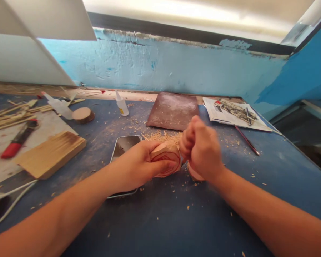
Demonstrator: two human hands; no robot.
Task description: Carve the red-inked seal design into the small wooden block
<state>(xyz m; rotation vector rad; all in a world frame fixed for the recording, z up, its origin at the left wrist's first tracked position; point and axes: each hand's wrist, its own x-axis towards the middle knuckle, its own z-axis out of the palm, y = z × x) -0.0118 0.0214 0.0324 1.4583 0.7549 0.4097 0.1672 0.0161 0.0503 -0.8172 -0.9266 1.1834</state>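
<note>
A pale, rounded piece of carved wood (165, 157) with a red line drawn on its face rests at the middle of the blue table (176, 221). My left hand (139, 166) is wrapped round it from the left. My right hand (201, 150) is a closed fist pressed against the wood's right side; whatever it grips is hidden inside the fingers. Fresh wood shavings (160, 136) lie just behind the piece. A phone (123, 146) lies face up under my left wrist.
A wooden block (51, 153), a red-handled knife (17, 141), thin sticks (13, 114), a glue bottle (58, 106), a wood slice (82, 115) and cables (13, 200) lie on the left. Behind lie a second glue bottle (122, 104), a brown leather sheet (173, 110), a paper with tools (235, 112) and a pencil (247, 140).
</note>
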